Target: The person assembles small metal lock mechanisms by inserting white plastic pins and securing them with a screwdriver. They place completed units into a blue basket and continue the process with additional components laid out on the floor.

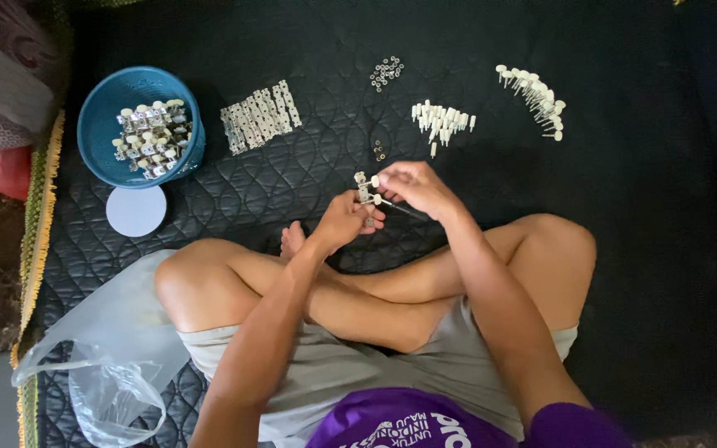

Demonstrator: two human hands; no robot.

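I sit cross-legged on a black quilted mat point(292, 178). My left hand point(344, 220) grips a small metal plate with white pegs point(364, 189), held upright above my feet. My right hand point(412, 184) pinches a white-headed peg at the plate's upper end, and a thin dark tool juts out beneath it. Both hands meet over the plate.
A blue bowl point(97, 124) at far left holds several finished pieces, a pale round lid point(136, 211) beside it. Metal plates point(260, 116), small washers point(386, 72), short white pegs point(442, 120) and longer knobbed pegs point(536, 98) lie ahead. A clear plastic bag point(109, 365) lies by my left knee.
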